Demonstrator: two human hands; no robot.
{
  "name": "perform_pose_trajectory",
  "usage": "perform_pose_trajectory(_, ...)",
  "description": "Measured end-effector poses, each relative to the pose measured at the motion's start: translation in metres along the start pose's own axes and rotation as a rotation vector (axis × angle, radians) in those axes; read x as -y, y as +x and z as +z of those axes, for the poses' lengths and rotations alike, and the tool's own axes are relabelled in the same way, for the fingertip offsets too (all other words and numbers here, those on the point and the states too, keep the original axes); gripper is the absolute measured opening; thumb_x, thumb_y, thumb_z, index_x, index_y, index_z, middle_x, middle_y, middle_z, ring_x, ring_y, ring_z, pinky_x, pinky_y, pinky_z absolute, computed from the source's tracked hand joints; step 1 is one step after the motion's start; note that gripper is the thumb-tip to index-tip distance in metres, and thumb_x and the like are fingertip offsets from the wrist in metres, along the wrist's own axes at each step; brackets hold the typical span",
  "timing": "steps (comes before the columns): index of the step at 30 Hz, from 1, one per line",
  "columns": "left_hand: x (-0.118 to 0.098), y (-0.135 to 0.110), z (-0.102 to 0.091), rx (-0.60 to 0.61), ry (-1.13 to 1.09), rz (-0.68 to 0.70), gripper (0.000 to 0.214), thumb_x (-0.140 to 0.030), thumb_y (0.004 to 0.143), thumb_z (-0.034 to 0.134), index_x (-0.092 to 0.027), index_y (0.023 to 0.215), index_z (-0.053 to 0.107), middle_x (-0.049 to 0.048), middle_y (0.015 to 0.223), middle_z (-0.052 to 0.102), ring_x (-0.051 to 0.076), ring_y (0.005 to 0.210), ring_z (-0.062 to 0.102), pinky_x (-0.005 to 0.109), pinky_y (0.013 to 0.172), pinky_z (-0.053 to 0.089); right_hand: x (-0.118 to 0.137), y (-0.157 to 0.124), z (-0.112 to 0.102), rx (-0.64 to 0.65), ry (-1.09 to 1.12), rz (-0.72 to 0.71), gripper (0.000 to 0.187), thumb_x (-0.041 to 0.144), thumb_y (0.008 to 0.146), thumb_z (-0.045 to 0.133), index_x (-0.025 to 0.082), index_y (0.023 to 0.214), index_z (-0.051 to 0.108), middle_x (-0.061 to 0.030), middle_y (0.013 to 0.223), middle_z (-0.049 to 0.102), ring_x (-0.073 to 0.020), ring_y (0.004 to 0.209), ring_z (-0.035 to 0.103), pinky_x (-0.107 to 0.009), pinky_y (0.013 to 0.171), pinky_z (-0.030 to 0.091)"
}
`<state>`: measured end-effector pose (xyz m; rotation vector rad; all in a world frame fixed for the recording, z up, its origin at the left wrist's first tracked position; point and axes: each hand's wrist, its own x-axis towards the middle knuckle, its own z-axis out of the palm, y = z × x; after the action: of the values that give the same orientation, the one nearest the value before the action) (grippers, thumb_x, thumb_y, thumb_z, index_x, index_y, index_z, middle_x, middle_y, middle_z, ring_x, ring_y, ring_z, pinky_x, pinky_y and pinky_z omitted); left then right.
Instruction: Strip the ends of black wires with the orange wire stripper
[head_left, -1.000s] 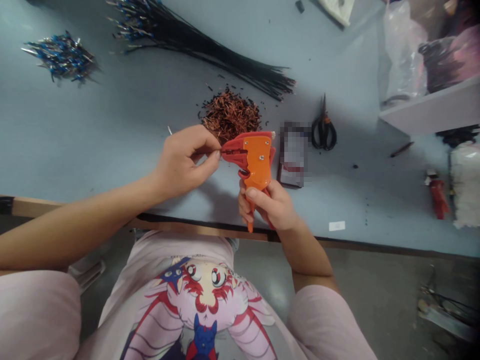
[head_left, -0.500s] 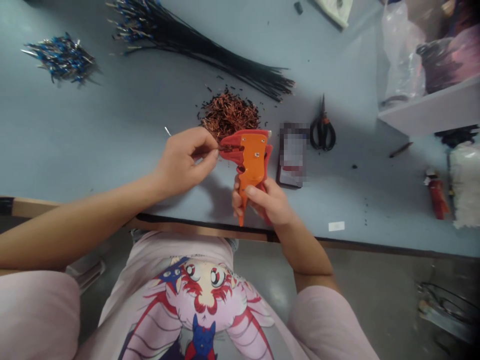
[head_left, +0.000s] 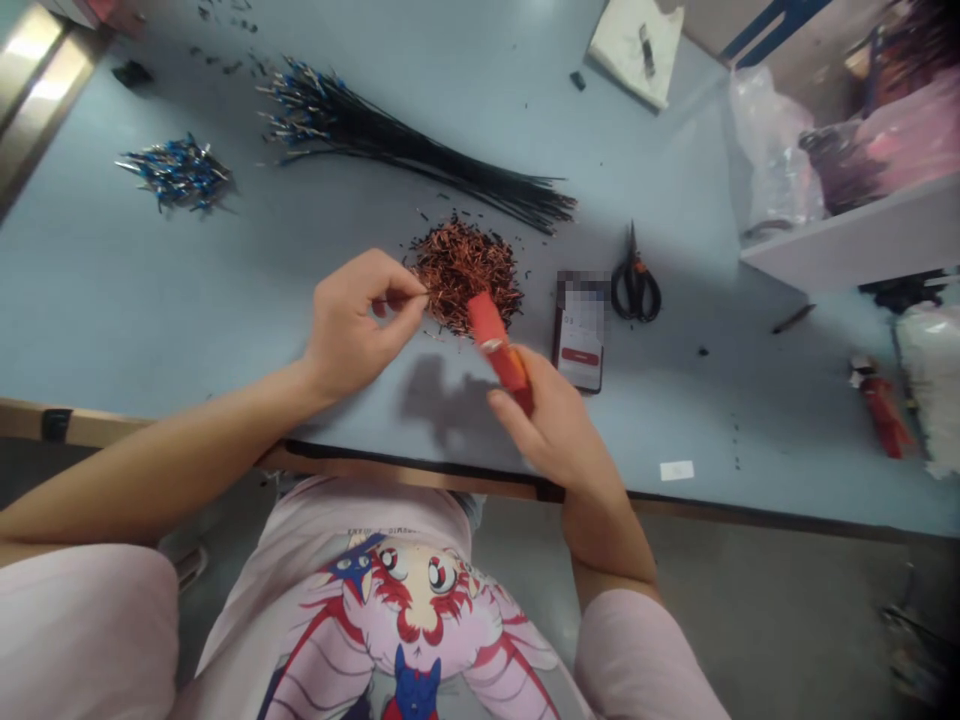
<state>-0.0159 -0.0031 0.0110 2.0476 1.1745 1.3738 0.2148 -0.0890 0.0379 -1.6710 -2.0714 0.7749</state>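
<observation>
Left hand (head_left: 360, 330) sits over the blue-grey workbench (head_left: 225, 300), thumb and forefinger (head_left: 414, 296) pressed together, pinching a short dark wire (head_left: 399, 298), other fingers curled in. The wire is thin, and its tip points at the copper wire clippings (head_left: 465, 272), right at the pile's left edge. Right hand (head_left: 555, 425) grips the lower end of an orange wire stripper (head_left: 496, 348), fingers (head_left: 510, 405) closed round it. The tool is turned edge-on, tilted, its red head over the near side of the pile and slightly blurred, so its jaws can't be read from here. Wire and tool are close but apart.

Nearby: a bundle of long black wires (head_left: 450, 170), a small heap of blue-ended terminals (head_left: 176, 172), black-handled scissors (head_left: 635, 280), and a phone (head_left: 581, 340) just right of the stripper.

Risks, as judged: the wire is short, so a loose pinch could drop it into the clippings, where it would be hard to pick out. A careless swing of the stripper could scatter the pile or knock the phone. Misaligned wire in the tool could nick the strands.
</observation>
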Motion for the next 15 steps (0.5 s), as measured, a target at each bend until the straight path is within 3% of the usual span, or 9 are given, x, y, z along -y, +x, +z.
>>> perform_pose_trajectory(3,0.001,-0.002,0.003,0.05,0.018,0.077,0.012,-0.014,0.09,0.061,-0.024,0.082,0.061,0.0001,0.08,0.067,0.014,0.068,0.059,0.032,0.059,0.048,0.006,-0.001,0.016,0.006,-0.329,-0.109,0.043,0.037,0.093,0.061,0.013,0.128,0.056,-0.0192,0.112,0.067,-0.034,0.098,0.06,-0.05,0.083,0.051)
perform_pose_trajectory(6,0.002,-0.001,0.004,0.026,0.037,0.127,0.013,-0.01,0.087,0.062,-0.022,0.081,0.062,-0.0007,0.076,0.065,0.012,0.066,0.056,0.031,0.057,0.044,0.007,0.001,0.027,0.064,-0.461,-0.146,0.039,0.031,0.089,0.069,0.015,0.124,0.061,-0.0178,0.114,0.068,-0.0348,0.1,0.059,-0.05,0.082,0.051)
perform_pose_trajectory(9,0.003,0.001,0.004,0.022,0.029,0.189,0.011,-0.01,0.084,0.064,-0.019,0.079,0.063,-0.0017,0.072,0.063,0.01,0.062,0.052,0.029,0.055,0.04,0.004,0.004,0.024,0.033,-0.4,-0.227,0.04,0.035,0.088,0.072,0.015,0.121,0.062,-0.0187,0.121,0.066,-0.0356,0.11,0.056,-0.051,0.089,0.051)
perform_pose_trajectory(12,0.003,0.0,0.005,0.177,0.023,0.166,0.01,-0.017,0.086,0.06,-0.02,0.078,0.064,0.0001,0.074,0.067,0.012,0.062,0.054,0.029,0.058,0.042,-0.001,0.006,0.016,-0.165,-0.234,-0.289,0.037,0.039,0.092,0.068,0.015,0.119,0.062,-0.0185,0.119,0.067,-0.0325,0.112,0.059,-0.05,0.096,0.052)
perform_pose_trajectory(15,-0.002,-0.004,0.008,0.31,0.004,0.131,0.014,-0.023,0.088,0.056,-0.021,0.077,0.064,0.0013,0.072,0.068,0.015,0.064,0.058,0.03,0.061,0.044,-0.005,0.009,0.013,-0.325,-0.091,-0.262,0.034,0.038,0.095,0.063,0.019,0.123,0.06,-0.0154,0.117,0.07,-0.0282,0.108,0.065,-0.046,0.091,0.056)
